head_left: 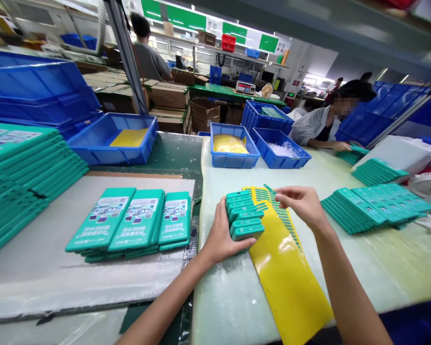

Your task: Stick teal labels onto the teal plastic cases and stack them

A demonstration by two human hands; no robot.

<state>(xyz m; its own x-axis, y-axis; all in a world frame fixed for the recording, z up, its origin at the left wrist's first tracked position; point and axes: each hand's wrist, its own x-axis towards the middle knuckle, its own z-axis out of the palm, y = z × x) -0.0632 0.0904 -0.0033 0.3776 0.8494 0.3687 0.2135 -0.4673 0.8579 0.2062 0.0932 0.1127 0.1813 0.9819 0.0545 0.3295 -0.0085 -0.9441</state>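
Observation:
My left hand (pixel 221 237) is wrapped round a fanned stack of teal cases (pixel 243 214), holding it on edge on the table. My right hand (pixel 301 203) is pinched at the top of a long yellow backing sheet (pixel 287 268) that carries rows of small teal stickers (pixel 285 211); what the fingertips hold is too small to make out. The yellow sheet runs from the stack toward the table's near edge.
Three teal cases (pixel 140 220) lie face up on a white board at left, beside a tall pile of cases (pixel 21 177). Blue bins (pixel 233 160) stand at the back. More teal cases (pixel 373 206) lie at right, where another person (pixel 326 120) works.

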